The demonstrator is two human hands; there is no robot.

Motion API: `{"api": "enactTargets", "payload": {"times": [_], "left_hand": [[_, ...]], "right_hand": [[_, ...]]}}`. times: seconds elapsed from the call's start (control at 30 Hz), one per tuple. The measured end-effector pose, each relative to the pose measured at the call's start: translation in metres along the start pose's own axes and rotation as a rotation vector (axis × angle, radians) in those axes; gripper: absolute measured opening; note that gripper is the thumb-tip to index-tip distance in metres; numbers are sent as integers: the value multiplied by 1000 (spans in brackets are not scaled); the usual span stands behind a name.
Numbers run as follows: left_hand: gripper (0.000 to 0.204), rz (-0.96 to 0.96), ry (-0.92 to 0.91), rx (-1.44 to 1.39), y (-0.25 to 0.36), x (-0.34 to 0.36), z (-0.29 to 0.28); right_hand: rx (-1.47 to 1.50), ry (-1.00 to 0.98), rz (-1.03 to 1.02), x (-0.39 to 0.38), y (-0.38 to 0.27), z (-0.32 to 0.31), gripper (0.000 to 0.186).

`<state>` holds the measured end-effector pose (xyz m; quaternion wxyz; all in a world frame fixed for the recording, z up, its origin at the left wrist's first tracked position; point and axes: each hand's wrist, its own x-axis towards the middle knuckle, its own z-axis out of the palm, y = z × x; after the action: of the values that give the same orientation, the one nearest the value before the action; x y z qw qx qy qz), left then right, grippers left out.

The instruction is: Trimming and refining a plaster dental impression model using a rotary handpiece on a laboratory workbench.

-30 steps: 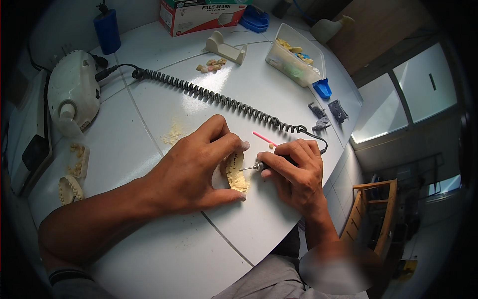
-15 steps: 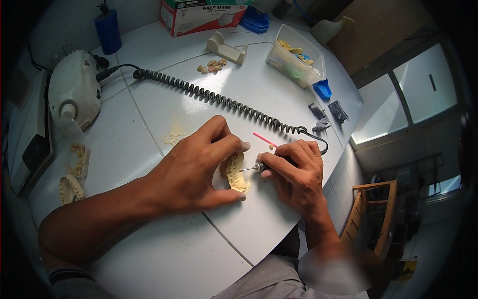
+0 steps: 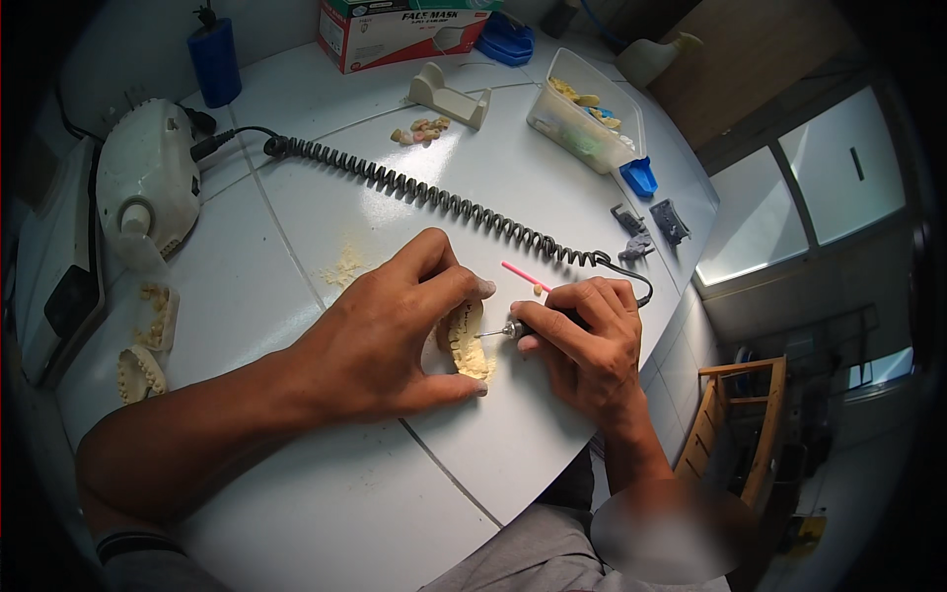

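Note:
My left hand [image 3: 409,331] grips a yellowish plaster dental model [image 3: 464,331], thumb at its near end and fingers at its far end. Its underside is hidden by my hand. Pale powder lies on and around the near end. In my right hand [image 3: 592,340] is a rotary handpiece [image 3: 513,330], held like a pen. Its thin bur [image 3: 488,334] points left and reaches the model's right edge; whether it touches cannot be made out. A pink stick [image 3: 525,275] and a small tooth-coloured piece [image 3: 538,290] lie just beyond my right hand.
A black coiled cord [image 3: 414,187] runs from a white motor unit [image 3: 148,183] across the white tiled table to the handpiece. Farther back are loose teeth [image 3: 419,130], a beige holder [image 3: 449,99] and a clear tub [image 3: 582,128]. Another dental model [image 3: 140,375] sits at left.
Almost nothing differs. The dental model appears very slightly turned in my left hand; both hands and the handpiece keep their places.

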<state>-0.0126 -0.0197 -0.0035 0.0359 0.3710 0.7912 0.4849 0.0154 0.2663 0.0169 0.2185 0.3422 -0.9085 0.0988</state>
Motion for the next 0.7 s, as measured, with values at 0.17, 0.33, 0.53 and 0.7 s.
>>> {"api": "enactTargets", "payload": {"times": [0.17, 0.33, 0.53, 0.7], "left_hand": [[76, -7, -4, 0, 1, 0, -1], [77, 4, 0, 6, -1, 0, 0], [78, 3, -9, 11, 1, 0, -1], [77, 4, -9, 12, 0, 0, -1]], "right_hand": [[5, 3, -8, 0, 1, 0, 31], [6, 3, -16, 0, 1, 1, 31], [3, 11, -18, 0, 1, 2, 31], [5, 7, -35, 0, 2, 1, 31]]}}
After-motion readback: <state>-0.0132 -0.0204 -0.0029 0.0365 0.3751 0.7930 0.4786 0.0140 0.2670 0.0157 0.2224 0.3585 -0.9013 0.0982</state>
